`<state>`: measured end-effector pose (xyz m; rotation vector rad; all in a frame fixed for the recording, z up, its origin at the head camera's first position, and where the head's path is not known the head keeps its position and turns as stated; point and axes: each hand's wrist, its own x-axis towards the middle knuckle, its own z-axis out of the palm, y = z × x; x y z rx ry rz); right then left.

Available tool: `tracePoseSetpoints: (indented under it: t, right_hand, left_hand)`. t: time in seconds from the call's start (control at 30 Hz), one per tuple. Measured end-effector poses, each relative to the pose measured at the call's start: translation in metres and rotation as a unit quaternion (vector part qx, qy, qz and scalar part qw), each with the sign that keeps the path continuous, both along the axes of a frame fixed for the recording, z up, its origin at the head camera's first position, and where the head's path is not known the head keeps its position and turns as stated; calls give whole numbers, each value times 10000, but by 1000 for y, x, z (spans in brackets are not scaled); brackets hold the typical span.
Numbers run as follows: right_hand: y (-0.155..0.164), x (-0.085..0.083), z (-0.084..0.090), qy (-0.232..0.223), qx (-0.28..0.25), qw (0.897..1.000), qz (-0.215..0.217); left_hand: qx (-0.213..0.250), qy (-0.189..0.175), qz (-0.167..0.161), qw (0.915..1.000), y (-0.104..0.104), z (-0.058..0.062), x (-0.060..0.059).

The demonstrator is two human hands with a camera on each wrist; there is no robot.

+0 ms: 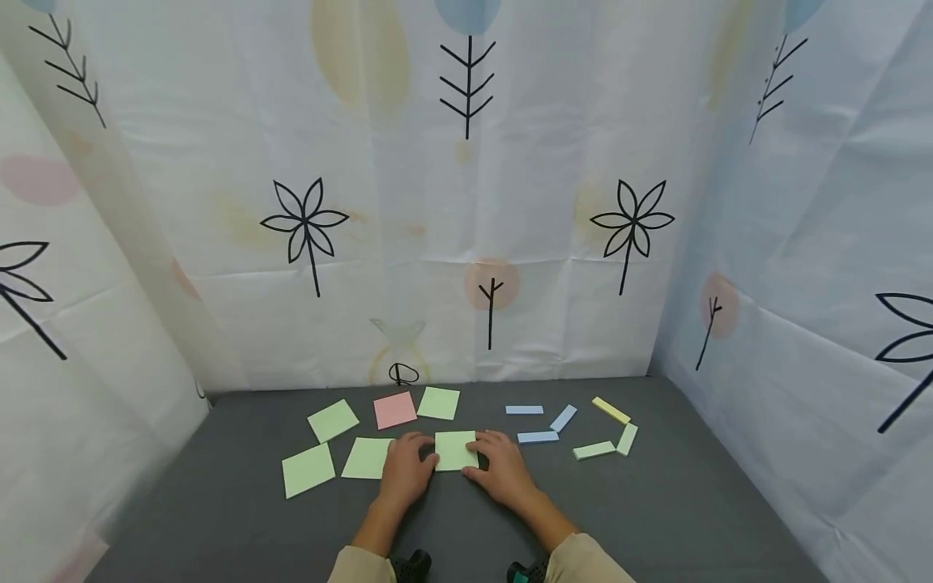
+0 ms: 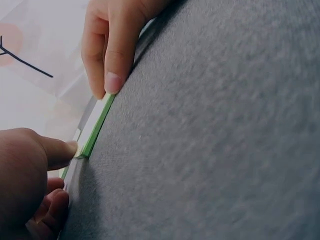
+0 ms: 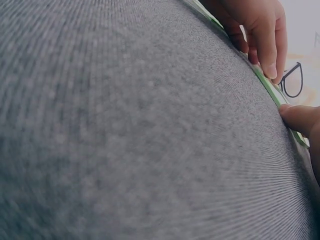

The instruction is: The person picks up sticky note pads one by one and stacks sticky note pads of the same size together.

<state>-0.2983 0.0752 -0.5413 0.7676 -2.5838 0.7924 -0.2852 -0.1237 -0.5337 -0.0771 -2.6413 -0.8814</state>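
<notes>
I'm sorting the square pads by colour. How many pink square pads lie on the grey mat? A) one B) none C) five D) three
A: only one pink square pad shows on the grey mat; the other squares are light green.

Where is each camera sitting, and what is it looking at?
Head: high up, looking forward and down at the gray table; both hands and sleeves show.
Left wrist: low by the left hand, skimming the table toward the right hand.
Right wrist: low, skimming the table; fingertips show.
All share the green pad.
</notes>
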Motion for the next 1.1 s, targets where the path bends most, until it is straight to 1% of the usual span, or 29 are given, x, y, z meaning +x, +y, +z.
tracePoseSetpoints:
  t: [0.07, 0.17, 0.23, 0.3, 0.4, 0.5, 0.6, 0.73, 0.8, 0.97, 1.1]
  right_hand:
    - [1, 0, 1, 56, 13, 10000, -12]
    - [2, 1, 2, 110, 70, 9999, -3]
    - [2, 1, 3, 94, 113, 9999, 22]
    - [2, 1, 3, 14, 162, 9999, 3]
    - [2, 1, 2, -89, 187, 9997, -94]
    - [3, 1, 2, -83, 209, 9996, -180]
    - [4, 2, 1, -18, 202, 9997, -155]
    - [3, 2, 2, -19, 197, 9997, -123]
    - [2, 2, 3, -41, 202, 9997, -134]
    - [1, 3, 3, -34, 238, 9996, -155]
    - [-1, 4, 3, -16, 243, 9996, -132]
  left_hand:
    - [12, 21, -35, 10000, 1, 1, -3]
    - [-136, 122, -29, 9998, 2, 2, -8]
    - [-394, 266, -12, 9989, 1, 2, -11]
    - [-751, 382, -18, 9964, 0, 1, -15]
    - [-1166, 441, -206, 9920, -2, -2, -21]
    - [-1376, 379, -445, 9888, -4, -6, -26]
    - [-1488, 293, -569, 9868, -9, -6, -31]
    - [-1703, 113, -715, 9827, -17, -4, -37]
    - [-1788, -34, -793, 9807, -20, -3, -39]
    - [-1934, -415, -833, 9767, -28, 1, -44]
    - [-2040, -588, -821, 9737, -32, 2, -47]
